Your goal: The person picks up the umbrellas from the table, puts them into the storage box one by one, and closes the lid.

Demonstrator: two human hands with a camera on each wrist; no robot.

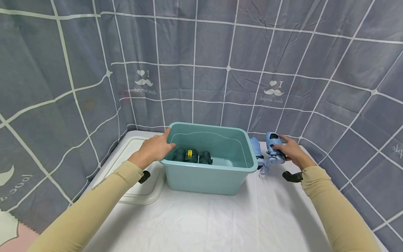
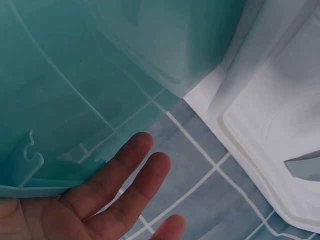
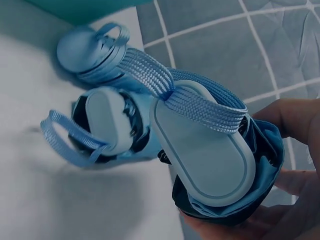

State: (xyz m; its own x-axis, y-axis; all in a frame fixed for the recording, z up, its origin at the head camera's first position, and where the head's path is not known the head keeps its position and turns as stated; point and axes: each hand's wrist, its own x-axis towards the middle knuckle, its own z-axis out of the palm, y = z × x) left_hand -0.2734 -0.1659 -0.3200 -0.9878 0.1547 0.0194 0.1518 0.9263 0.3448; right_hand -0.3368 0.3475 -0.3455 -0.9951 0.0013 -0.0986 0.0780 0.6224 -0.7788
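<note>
My right hand (image 1: pixel 292 151) grips a light blue folded umbrella (image 3: pixel 202 155), its flat oval handle end and woven strap showing in the right wrist view. Beside it on the table lie another blue folded umbrella (image 3: pixel 108 122) with a looped strap and a round-ended blue one (image 3: pixel 80 50). A teal plastic bin (image 1: pixel 204 179) stands to their left. My left hand (image 1: pixel 154 148) rests at the bin's left rim, and its fingers (image 2: pixel 137 185) extend along the outside wall. Several dark green rolled bundles (image 1: pixel 205 158) sit inside the bin at its left, with a yellow label on one.
A whitish lid (image 1: pixel 143 196) lies on the table left of the bin, partly under my left arm. The white tablecloth (image 1: pixel 201 224) covers the table. A grey checked curtain (image 1: pixel 211 49) hangs behind and along both sides.
</note>
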